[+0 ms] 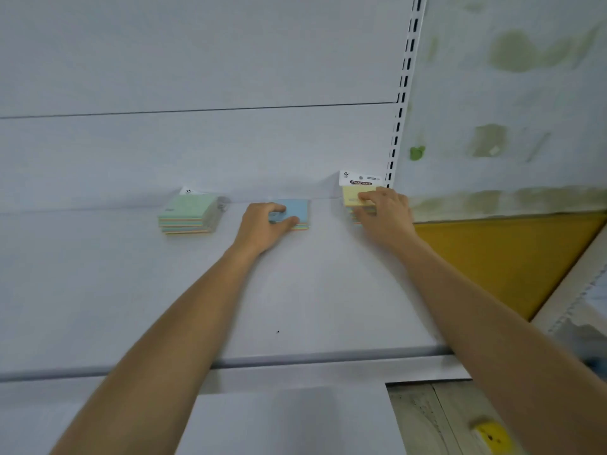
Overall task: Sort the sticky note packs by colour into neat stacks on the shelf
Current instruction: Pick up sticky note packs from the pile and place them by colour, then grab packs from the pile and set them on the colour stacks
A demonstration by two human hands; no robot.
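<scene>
Three stacks of sticky note packs stand along the back of the white shelf (pixel 295 290). The green-topped stack (pixel 189 213) is at the left, untouched. My left hand (pixel 262 229) grips the left front corner of the blue-topped stack (pixel 297 210) in the middle, thumb on its front edge and fingers on top. My right hand (pixel 384 211) holds the yellow-topped stack (pixel 353 197) at the right, fingers on its top pack. The white header card (pixel 359 178) of a yellow pack stands up against the back panel.
A slotted upright (pixel 402 93) runs up the shelf's right end, beside a stained wall (pixel 509 93). Below the wall lies a yellow panel (pixel 492 257). The shelf's front lip (pixel 295 359) crosses under my forearms. A wooden surface (pixel 427 421) shows at the bottom right.
</scene>
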